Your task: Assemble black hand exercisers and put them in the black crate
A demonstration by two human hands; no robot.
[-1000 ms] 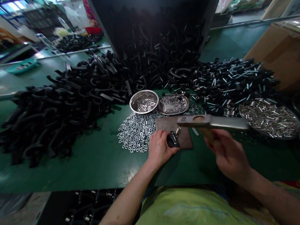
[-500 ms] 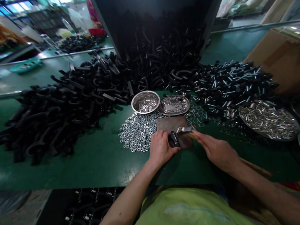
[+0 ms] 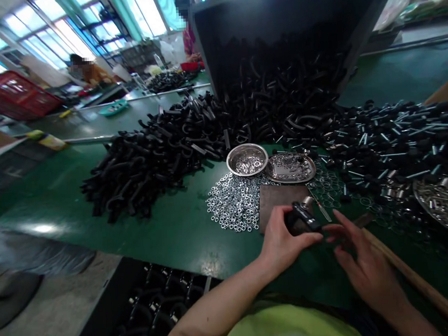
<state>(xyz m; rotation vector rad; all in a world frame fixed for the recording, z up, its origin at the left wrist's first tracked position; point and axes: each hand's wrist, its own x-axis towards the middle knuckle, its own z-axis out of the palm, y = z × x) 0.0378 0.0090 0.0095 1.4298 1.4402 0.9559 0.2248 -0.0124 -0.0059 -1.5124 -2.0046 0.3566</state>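
Observation:
My left hand point(image 3: 281, 242) is closed round a black plastic clamp part point(image 3: 304, 216). A shiny ribbed metal piece point(image 3: 307, 202) sticks up from the part's far end. The part is held over the near right side of a flat dark metal plate point(image 3: 273, 195). My right hand point(image 3: 369, 260) is slightly blurred, its fingers apart and nothing seen in them, close to the part's near end. Beneath and beside that hand lies a hammer with a long wooden handle point(image 3: 418, 278). A thin pointed tool point(image 3: 323, 211) rests right of the plate.
Loose metal nuts point(image 3: 231, 207) spread left of the plate. Behind stand a steel bowl point(image 3: 230, 165) and a steel tray point(image 3: 289, 171). Black curved parts point(image 3: 145, 166) heap at left, black-headed bolts point(image 3: 393, 136) at right. A co-worker point(image 3: 93, 72) sits far back left.
My right hand has let go of the hammer, which now lies on the table. The clamp part is lifted and turned in my left hand. The view has swung left.

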